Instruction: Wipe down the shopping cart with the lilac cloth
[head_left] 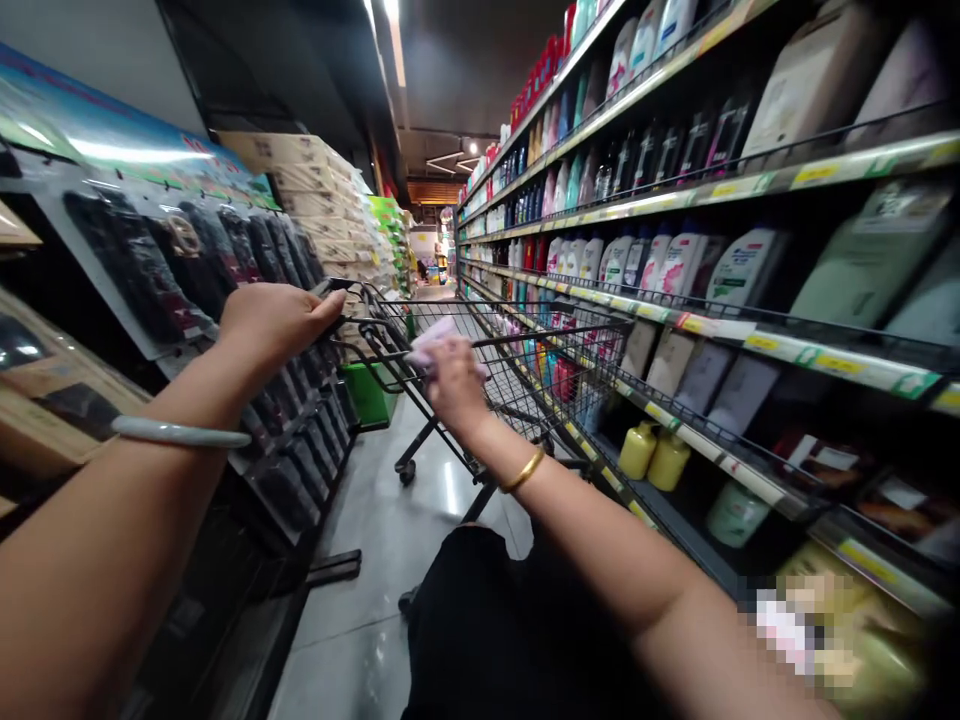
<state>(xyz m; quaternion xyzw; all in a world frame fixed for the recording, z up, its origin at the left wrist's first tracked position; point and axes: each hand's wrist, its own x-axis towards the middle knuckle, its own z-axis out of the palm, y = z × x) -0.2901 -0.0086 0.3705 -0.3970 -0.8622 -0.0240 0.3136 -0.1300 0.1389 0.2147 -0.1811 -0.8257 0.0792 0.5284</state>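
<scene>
A black wire shopping cart (525,350) stands in front of me, turned toward the shelves on the right. My left hand (281,315), with a pale bangle on its wrist, is wrapped round the left end of the cart's handle. On the near side of the basket my right hand (456,385), with a gold bangle at the wrist, holds a crumpled light purple cloth (435,338). That cloth lies against the cart's dark bar. The fingers of my right hand are bent over it.
Long shelves (810,362) of bottles run down the right side, close to the cart. Packaged goods hang on a rack (142,260) at the left. Behind it are stacked boxes (315,200) and a green bin (367,395). A grey tiled floor (345,640) lies below.
</scene>
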